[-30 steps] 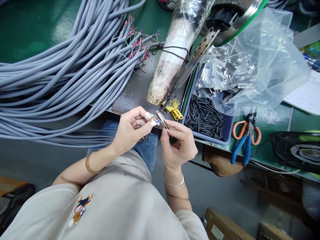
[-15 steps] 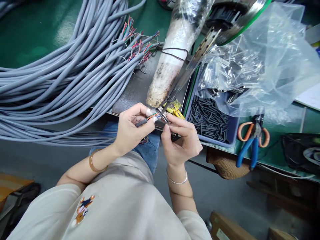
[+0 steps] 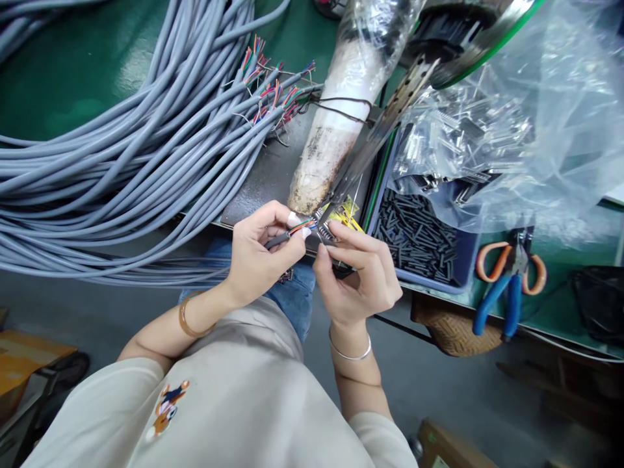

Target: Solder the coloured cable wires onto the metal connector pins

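- The left hand (image 3: 258, 257) is slanted inward, pinched closed on a gray cable (image 3: 277, 241).
- The connector (image 3: 324, 230) is positioned between both hands, beside coloured wires (image 3: 303, 225).
- The right hand (image 3: 361, 279) is raised, half curled; whether anything is gripped cannot be told.

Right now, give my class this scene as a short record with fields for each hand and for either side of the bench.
Left hand: pinching a grey cable end with coloured wires
Right hand: fingertips near a metal connector; grip unclear
Bench left: grey cable bundle
Bench right: blue bin of black pieces, clear bag, blue-handled pliers
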A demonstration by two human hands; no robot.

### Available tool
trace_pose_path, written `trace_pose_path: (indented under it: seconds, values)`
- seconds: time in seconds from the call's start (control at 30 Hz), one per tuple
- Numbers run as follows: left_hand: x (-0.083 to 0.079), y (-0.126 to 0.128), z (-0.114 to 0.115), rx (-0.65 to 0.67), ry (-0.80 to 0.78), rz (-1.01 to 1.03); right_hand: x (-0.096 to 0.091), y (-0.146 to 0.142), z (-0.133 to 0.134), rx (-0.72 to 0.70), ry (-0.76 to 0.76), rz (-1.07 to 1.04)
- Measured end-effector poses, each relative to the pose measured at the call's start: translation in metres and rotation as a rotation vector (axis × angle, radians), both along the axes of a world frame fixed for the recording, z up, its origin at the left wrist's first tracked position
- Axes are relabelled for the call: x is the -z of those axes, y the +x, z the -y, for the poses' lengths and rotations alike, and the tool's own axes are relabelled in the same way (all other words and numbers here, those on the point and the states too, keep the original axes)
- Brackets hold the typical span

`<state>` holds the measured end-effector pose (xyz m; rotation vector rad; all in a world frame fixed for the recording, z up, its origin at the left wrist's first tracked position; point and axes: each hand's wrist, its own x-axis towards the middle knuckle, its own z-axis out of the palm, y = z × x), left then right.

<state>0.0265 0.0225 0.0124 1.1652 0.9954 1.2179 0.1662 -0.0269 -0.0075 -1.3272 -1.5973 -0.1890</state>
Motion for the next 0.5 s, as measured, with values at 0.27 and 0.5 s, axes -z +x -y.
trace_pose_path:
  seconds: [0.27,0.5]
  values:
    - [0.0027,-0.0027,0.0021,0.114,-0.115,0.151,0.0051,-0.0002,0.0050,-0.021,-0.021,-0.079]
    - [0.0086,-0.0028,0.0089,0.075,-0.106,0.047,0.0001,0.0013,0.0076,0.008,-0.028,-0.005]
